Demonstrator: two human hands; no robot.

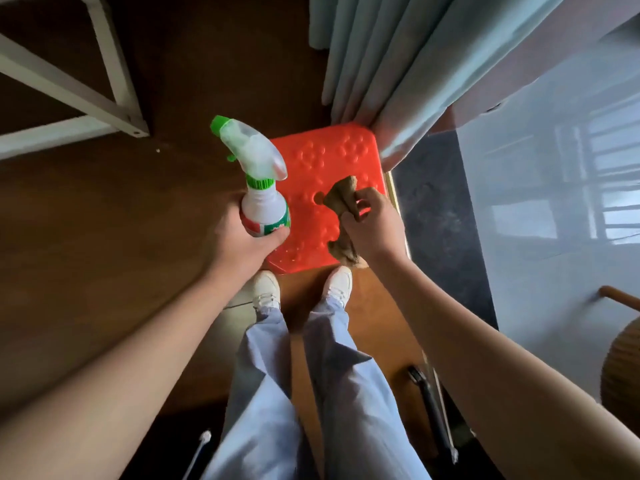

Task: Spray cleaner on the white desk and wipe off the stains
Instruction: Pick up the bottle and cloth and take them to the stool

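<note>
My left hand [242,239] grips a white spray bottle [263,206] with a green collar, a clear trigger head and a green nozzle pointing up and left. My right hand [372,225] holds a crumpled brown cloth [341,202] whose ends stick out above and below the fist. Both hands hover above a red plastic stool [329,161] on the brown floor. A white frame [104,109], possibly the desk's legs, shows at the upper left; no desk top is in view.
My white shoes [266,289] stand just in front of the stool. Pale blue curtains [415,64] hang at the upper right beside a glossy pale floor [554,202]. A woven basket [623,368] sits at the right edge.
</note>
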